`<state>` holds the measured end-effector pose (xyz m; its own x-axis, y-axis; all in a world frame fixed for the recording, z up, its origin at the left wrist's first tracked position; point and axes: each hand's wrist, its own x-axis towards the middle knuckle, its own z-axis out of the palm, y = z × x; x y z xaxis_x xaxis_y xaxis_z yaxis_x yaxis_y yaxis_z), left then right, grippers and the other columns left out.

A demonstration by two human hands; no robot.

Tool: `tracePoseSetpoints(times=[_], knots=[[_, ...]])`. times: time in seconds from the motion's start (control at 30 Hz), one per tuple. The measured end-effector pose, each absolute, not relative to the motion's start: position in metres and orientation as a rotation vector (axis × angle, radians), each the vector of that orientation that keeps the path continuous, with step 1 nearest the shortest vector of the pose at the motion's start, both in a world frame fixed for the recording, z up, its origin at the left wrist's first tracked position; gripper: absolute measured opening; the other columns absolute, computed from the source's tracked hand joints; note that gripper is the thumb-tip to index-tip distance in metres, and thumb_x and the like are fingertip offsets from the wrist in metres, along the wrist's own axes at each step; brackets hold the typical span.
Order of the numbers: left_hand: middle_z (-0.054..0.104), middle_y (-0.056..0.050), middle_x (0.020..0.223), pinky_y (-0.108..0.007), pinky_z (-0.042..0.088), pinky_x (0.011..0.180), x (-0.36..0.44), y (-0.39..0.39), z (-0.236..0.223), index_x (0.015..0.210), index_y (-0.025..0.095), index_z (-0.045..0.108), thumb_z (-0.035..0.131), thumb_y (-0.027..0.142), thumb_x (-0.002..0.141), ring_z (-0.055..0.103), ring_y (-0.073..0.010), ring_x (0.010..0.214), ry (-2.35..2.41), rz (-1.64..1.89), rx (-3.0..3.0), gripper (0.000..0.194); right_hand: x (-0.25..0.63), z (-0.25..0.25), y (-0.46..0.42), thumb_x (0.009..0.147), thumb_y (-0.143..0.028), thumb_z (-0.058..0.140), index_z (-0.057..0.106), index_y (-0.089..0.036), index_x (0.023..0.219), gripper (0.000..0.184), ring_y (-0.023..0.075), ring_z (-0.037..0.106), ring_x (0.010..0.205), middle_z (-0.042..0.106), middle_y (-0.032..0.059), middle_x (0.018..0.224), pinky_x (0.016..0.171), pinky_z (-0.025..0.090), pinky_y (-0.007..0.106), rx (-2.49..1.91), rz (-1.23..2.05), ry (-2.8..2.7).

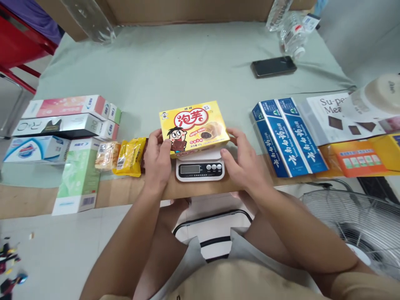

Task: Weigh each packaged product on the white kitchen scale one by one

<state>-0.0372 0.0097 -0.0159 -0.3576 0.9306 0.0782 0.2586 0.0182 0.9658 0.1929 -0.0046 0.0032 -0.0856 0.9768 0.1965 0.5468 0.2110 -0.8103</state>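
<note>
A yellow snack box [195,127] with a cartoon face and a cream puff picture is over a white kitchen scale [200,173], slightly tilted. My left hand [158,160] grips its left end, thumb on the front face. At the other end, my right hand [242,160] has its fingers against the side and its thumb by the lower corner. The box hides most of the weighing plate, so whether it rests there is unclear. The scale's display and several buttons face me; no reading is legible.
Left are stacked cartons [62,121], a green box [78,173] over the table edge, and wrapped snacks [129,156]. Right are blue toothpaste boxes [290,137], orange packs [359,158] and a cup [381,96]. Farther back lie a phone [273,66] and bottle [293,35]. A fan [359,221] stands below.
</note>
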Motion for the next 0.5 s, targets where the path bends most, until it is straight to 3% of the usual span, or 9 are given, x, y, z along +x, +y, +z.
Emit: tracePoseSetpoints(times=[0.2,0.5], knots=[[0.075,-0.006,0.111,-0.035,0.059,0.088,-0.0368,0.0108,-0.0121,0.117,0.022,0.065,0.065,0.040,0.092,0.071,-0.0226,0.102,1.604,1.412,1.192,0.032,0.1911,0.0002,-0.0037,0.093,-0.040,0.056,0.040,-0.024,0.143,0.055,0.0346,0.065,0.131,0.064,0.0174,0.147,0.108,0.055,0.061,-1.433,0.827,-1.730],[0.075,-0.007,0.110,-0.034,0.062,0.090,-0.0291,0.0189,-0.0119,0.112,0.022,0.067,0.078,0.050,0.083,0.075,-0.0229,0.102,1.350,1.666,1.054,0.042,0.1924,-0.0033,-0.0101,0.091,-0.034,0.061,0.043,-0.026,0.137,0.050,0.0307,0.067,0.124,0.064,0.0147,0.137,0.106,0.058,0.056,-1.339,0.768,-1.657]])
